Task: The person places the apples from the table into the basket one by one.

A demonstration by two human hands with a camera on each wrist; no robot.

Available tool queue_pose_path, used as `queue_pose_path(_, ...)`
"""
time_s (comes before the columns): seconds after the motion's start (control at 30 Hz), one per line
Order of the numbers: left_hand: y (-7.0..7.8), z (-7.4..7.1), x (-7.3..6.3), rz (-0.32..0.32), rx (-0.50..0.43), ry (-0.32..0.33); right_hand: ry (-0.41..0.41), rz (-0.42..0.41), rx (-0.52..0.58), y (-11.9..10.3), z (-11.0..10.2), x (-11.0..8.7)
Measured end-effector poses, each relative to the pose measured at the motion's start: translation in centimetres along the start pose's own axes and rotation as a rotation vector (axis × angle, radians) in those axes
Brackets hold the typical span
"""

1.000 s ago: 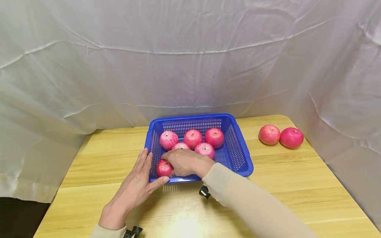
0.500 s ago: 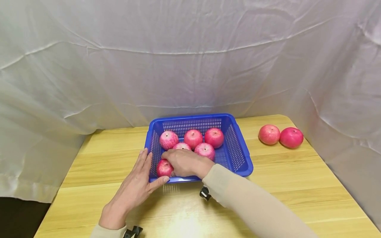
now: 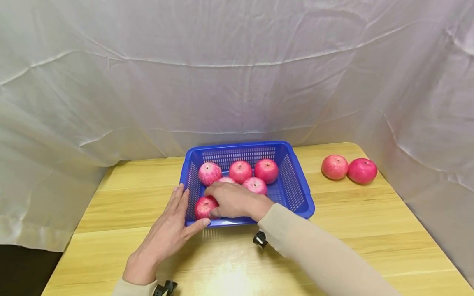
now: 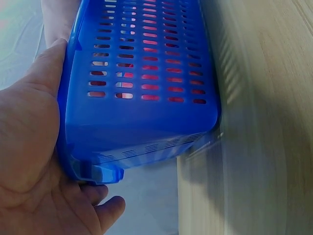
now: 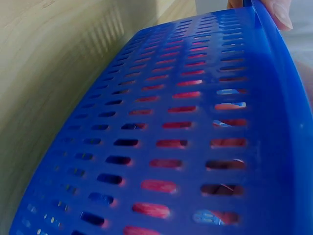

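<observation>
A blue plastic basket (image 3: 303,209) with slotted walls holds several red-pink apples. At its front left corner my left hand (image 3: 166,230) rests, with the fingers along the left side and the thumb on the front rim. In the left wrist view, its palm lies against the rim of the basket (image 4: 142,117). My right hand (image 3: 235,199) reaches inside over the front rim, fingers curled around the right side of the front-left apple (image 3: 205,206). It partly covers a middle apple (image 3: 226,179). Red shows through the slots of the basket (image 5: 161,98) in the right wrist view.
Two more apples, a lighter one (image 3: 335,167) and a deeper red one (image 3: 362,170), sit side by side to the right of the basket. All stand on a wooden table (image 3: 370,222). A pale cloth (image 3: 237,82) hangs behind and at the sides.
My right hand has shifted slightly right and away from the basket's left side, showing more of the front-left apple. The left hand and the basket stay where they were.
</observation>
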State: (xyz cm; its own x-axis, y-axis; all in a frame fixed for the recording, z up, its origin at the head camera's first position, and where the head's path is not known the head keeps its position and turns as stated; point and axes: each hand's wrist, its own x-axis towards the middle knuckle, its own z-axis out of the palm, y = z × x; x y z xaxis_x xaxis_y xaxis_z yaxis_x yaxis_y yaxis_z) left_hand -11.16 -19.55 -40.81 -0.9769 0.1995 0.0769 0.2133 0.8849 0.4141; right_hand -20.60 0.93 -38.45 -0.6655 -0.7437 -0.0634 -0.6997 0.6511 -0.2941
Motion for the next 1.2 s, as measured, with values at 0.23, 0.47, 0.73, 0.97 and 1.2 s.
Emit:
queue_pose_path(0.23,0.2,-0.1,0.0,-0.009,0.009,-0.006,0.088,0.007,0.0,0.8,-0.6,-1.1)
queue_pose_path(0.47,0.3,0.1,0.0,-0.008,0.038,0.004,0.198,0.02,0.004,2.2,-1.2,-2.5)
queue_pose_path(0.73,0.6,0.0,-0.1,0.024,0.067,0.037,0.319,0.021,-0.069,3.8,-1.7,-4.3)
queue_pose_path(0.97,0.8,-0.2,-0.1,0.041,0.129,0.053,0.366,0.072,-0.063,5.5,-2.3,-6.1)
queue_pose_path(1.2,0.7,-0.1,0.0,0.024,0.124,0.027,0.444,0.119,-0.052,7.2,-3.1,-8.4)
